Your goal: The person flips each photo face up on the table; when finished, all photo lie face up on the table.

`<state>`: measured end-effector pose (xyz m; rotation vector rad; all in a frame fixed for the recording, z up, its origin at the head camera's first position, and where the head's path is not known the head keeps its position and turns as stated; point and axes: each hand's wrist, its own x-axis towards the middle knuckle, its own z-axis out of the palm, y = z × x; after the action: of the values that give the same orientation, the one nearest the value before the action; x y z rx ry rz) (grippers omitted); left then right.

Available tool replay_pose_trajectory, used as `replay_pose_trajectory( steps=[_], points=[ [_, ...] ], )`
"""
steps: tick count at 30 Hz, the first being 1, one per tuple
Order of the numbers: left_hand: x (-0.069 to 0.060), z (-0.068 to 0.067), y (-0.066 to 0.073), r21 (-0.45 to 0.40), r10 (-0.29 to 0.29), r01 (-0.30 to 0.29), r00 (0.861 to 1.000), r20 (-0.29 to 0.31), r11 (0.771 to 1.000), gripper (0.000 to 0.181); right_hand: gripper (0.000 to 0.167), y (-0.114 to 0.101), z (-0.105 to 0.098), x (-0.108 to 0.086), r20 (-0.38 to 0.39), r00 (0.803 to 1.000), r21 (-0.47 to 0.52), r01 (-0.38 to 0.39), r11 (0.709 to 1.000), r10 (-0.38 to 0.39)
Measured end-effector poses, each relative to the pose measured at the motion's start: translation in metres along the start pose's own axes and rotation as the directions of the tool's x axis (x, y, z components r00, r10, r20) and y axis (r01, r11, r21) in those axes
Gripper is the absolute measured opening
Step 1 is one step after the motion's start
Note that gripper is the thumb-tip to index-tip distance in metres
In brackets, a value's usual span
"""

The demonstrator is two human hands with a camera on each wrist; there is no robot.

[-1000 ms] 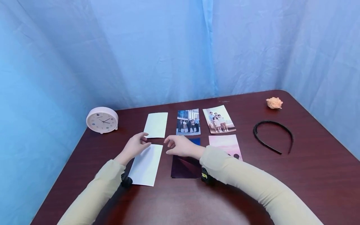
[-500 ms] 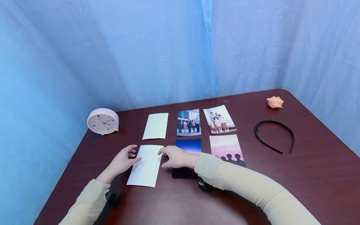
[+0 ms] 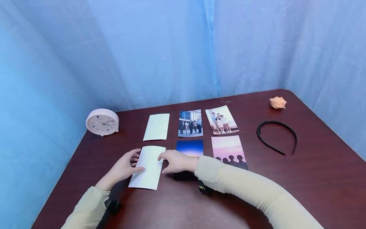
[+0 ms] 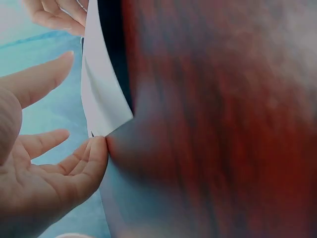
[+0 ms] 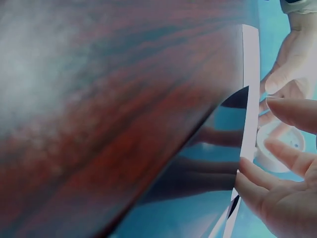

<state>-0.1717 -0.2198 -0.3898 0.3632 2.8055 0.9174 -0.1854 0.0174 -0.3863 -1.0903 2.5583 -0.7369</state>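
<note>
Nearer white card [image 3: 151,168] | hands [image 3: 121,166] apart, one at each side edge | fingers relaxed, unclamped, thumbs spread

The right grip [image 3: 178,160] and right sleeve [image 3: 243,178] are hiding part of the blue print [image 3: 189,146]; the head view's bottom edge is cropping that sleeve toward five o'clock, the left sleeve [image 3: 87,205] toward seven. At nine, lettering [image 3: 101,119] on the clock [image 3: 102,123] is proving too small. In the left wrist view, the surface [image 4: 223,124] is blurring toward two, the white card [image 4: 101,89] running off at eleven.
</note>
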Motion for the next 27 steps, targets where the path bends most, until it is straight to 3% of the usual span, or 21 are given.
replay_pose_trajectory(
  steps=[10, 16, 21, 27],
  points=[
    [-0.008, -0.005, 0.002, 0.036, 0.015, -0.016, 0.999, 0.036, 0.999, 0.081, 0.041, -0.006, 0.003, 0.001, 0.062, 0.998, -0.079, -0.019, 0.997, 0.024],
    [-0.013, -0.003, 0.005, 0.082, 0.057, -0.063, 0.995, 0.079, 0.995, 0.086, 0.046, -0.005, 0.002, 0.001, 0.080, 0.996, 0.001, -0.045, 0.999, 0.045],
    [-0.016, -0.004, 0.004, 0.136, 0.148, -0.164, 0.981, 0.121, 0.977, 0.099, 0.048, -0.002, -0.001, 0.001, 0.079, 0.997, 0.042, -0.016, 0.999, 0.013],
    [-0.019, -0.007, 0.008, 0.205, 0.148, -0.190, 0.968, 0.203, 0.960, 0.109, 0.048, 0.000, -0.003, 0.001, 0.097, 0.995, 0.074, -0.003, 0.997, -0.004]
  ],
)
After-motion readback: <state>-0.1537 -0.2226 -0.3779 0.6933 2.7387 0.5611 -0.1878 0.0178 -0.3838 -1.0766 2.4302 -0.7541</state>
